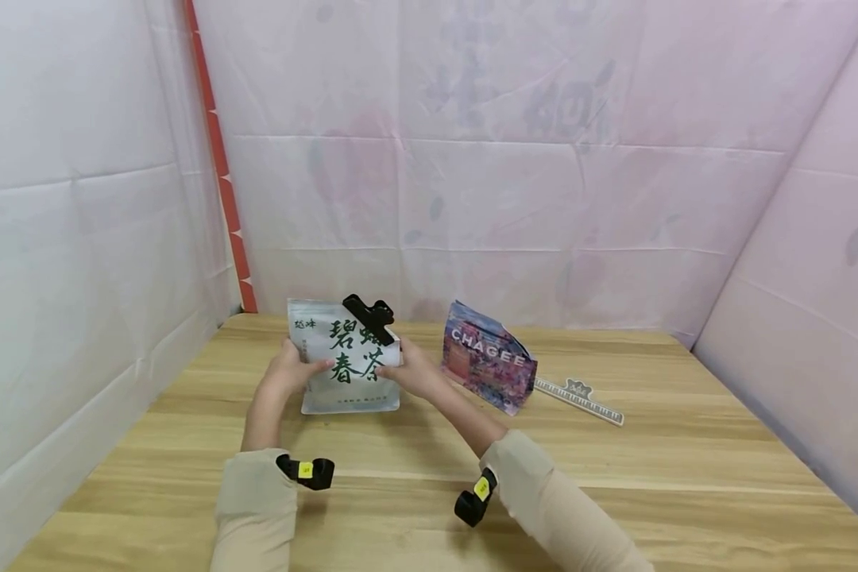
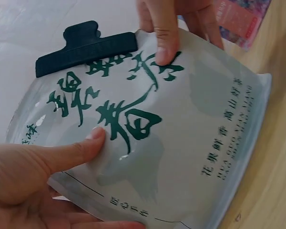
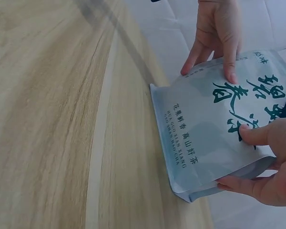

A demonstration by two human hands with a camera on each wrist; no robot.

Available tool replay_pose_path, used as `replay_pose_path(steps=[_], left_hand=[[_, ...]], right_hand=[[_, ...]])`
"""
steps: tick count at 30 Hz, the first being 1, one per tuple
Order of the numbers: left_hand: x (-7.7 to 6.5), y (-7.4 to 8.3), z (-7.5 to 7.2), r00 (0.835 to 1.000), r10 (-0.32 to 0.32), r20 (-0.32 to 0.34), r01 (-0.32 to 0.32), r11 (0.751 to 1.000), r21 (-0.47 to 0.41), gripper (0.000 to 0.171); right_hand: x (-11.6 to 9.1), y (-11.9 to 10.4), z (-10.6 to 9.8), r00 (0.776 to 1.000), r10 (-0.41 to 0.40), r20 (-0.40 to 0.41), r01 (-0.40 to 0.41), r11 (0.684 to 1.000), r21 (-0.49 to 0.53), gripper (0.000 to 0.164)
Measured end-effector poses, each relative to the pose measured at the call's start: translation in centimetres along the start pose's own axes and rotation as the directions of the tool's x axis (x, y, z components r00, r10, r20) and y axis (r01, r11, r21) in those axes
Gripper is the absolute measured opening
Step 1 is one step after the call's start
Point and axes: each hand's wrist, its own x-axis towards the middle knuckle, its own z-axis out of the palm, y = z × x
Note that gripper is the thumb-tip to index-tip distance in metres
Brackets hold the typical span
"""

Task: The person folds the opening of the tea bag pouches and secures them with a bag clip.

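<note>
A pale tea bag [image 1: 357,393] with large green characters stands upright over the table, held at both sides. My left hand [image 1: 289,372] grips its left edge, thumb on the front and fingers behind, as the left wrist view shows. On the opposite edge my right hand [image 1: 416,372] holds it the same way, its thumb [image 3: 250,135] pressing the printed face. A black clip [image 1: 372,319] sits slantwise across the bag's top right corner; in the left wrist view the clip [image 2: 88,50] bites along the top edge.
To the right stands a purple-blue patterned CHAGEE bag [image 1: 482,365], its top partly gaping. Beside it on the wooden table [image 1: 651,477] lies a white ruler-like clip [image 1: 579,399] with piano-key markings. White-pink cloth walls [image 1: 508,199] enclose the back and sides.
</note>
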Motion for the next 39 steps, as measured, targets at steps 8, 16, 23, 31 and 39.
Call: replay_pose_path(steps=[8,16,23,31,39], left_hand=[[1.7,-0.9,-0.9,0.999,0.032,-0.02,-0.032,0.999,-0.008,0.066],[2.4,-1.1,-0.9,0.999,0.014,-0.034,-0.015,1.0,-0.018,0.07],[1.5,-0.5,-1.0,0.985,0.035,-0.169,-0.008,0.988,0.155,0.087],[-0.3,2.4,-1.0,0.883,0.167,-0.438,-0.049,0.962,0.268,0.081],[-2.1,6.6,1.9,0.673,0.422,-0.608,-0.362,0.904,0.228,0.051]], right_hand=[[1.3,-0.2,1.0,1.0,0.007,-0.028,-0.007,1.0,-0.011,0.05],[1.7,0.1,1.2,0.999,0.0,-0.041,0.001,1.0,0.018,0.053],[0.6,0.5,-0.2,0.999,-0.015,-0.037,0.015,1.0,0.012,0.065],[-1.9,0.4,-6.5,0.989,-0.034,-0.147,0.035,0.999,0.003,0.056],[-4.2,0.9,-12.0,0.975,-0.078,-0.21,0.083,0.996,0.016,0.039]])
